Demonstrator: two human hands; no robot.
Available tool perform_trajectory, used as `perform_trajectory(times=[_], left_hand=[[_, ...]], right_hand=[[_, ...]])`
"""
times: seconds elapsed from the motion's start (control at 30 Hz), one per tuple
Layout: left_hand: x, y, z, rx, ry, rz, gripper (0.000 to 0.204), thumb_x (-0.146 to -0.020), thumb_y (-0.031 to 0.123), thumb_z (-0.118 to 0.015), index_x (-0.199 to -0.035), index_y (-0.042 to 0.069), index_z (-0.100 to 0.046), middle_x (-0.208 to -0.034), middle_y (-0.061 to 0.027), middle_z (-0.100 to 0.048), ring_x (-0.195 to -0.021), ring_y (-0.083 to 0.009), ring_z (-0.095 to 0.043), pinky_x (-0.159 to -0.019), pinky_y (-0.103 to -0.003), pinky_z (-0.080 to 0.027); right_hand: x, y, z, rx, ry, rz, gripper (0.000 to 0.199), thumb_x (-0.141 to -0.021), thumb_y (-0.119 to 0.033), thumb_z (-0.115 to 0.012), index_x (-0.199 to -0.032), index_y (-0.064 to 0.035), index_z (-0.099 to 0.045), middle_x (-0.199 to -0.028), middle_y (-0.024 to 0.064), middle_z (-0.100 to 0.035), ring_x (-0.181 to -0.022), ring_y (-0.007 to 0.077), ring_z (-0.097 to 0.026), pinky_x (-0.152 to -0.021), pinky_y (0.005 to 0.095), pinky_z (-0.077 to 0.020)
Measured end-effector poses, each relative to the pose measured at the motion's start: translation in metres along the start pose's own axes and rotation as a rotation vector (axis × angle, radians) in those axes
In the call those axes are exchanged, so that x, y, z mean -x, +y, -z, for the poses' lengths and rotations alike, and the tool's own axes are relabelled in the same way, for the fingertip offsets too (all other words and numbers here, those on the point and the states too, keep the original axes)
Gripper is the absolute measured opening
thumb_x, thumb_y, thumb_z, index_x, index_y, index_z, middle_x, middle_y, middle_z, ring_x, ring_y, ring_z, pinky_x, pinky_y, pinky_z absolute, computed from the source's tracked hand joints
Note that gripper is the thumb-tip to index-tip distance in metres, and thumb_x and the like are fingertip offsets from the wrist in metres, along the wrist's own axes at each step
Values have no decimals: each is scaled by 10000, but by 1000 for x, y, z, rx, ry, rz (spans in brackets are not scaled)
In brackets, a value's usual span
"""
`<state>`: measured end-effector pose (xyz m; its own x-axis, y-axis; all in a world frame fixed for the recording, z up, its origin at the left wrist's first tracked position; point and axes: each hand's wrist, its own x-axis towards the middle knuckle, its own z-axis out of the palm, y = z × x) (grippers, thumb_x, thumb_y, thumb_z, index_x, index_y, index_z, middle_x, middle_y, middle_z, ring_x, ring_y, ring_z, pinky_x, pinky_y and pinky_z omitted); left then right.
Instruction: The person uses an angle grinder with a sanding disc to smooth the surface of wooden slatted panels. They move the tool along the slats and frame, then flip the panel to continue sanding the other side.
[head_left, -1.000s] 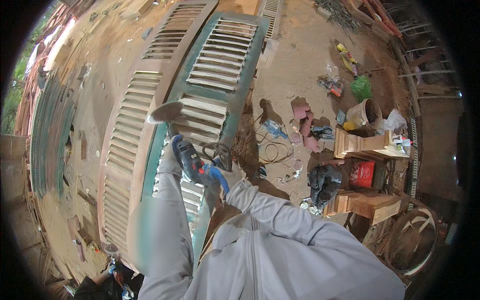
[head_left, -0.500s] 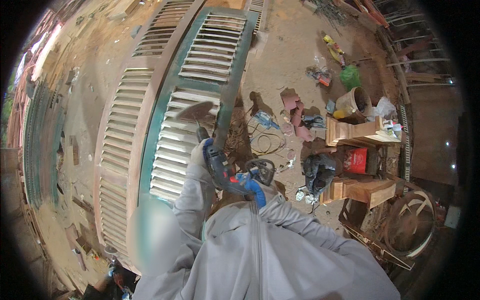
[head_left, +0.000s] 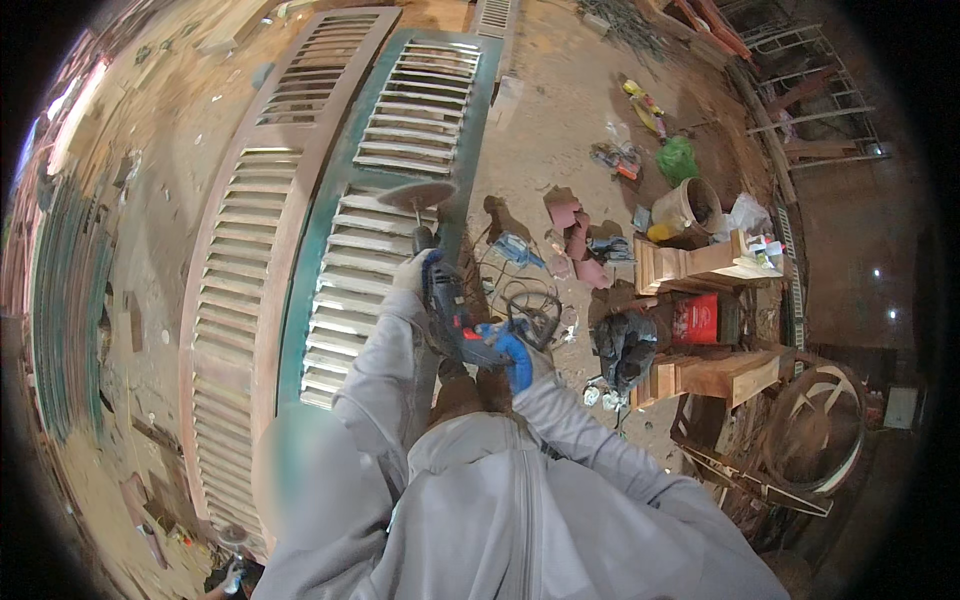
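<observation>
The person wears a pale grey zip-up jacket whose long sleeves run the whole way down both arms, the cloth loose and creased at the elbows and bunched in soft folds near the wrists. A straight zipper line runs down the middle of the chest (the fabric looks dusty and a little faded), and a raised collar or hood edge gathers at the neck. The left hand (head_left: 411, 272) wears a light grey work glove; the right hand (head_left: 538, 362) is mostly hidden, so its covering cannot be told.

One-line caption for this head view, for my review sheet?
Gloved left hand and right hand hold a blue power sander, its disc over a green louvered shutter.
</observation>
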<state>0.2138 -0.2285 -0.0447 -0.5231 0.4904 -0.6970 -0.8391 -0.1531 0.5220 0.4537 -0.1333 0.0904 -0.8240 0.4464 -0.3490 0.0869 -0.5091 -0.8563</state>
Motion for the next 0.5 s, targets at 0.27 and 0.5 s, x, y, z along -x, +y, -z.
perform_trajectory(times=[0.27, 0.5], left_hand=[[45, 71, -7, 146, 63, 50, 201, -864, 313, -636, -811, 119, -649, -698, -81, -672, -529, -255, -620, -529, -428, -546], [43, 107, 21, 233, -32, 28, 194, -878, 328, -635, -771, 166, -625, -682, -41, -655, -546, -244, -617, -557, -411, -543]], right_hand=[[-70, 7, -49, -174, -27, -130, 114, -846, -106, -629, -853, 5, -653, -890, 97, -668, -858, 215, -659, -823, 314, -529], [-100, 26, -78, -75, -49, -102, 236, -759, -118, -742, -966, -38, -661, -881, 52, -670, -780, 150, -637, -755, 292, -516]])
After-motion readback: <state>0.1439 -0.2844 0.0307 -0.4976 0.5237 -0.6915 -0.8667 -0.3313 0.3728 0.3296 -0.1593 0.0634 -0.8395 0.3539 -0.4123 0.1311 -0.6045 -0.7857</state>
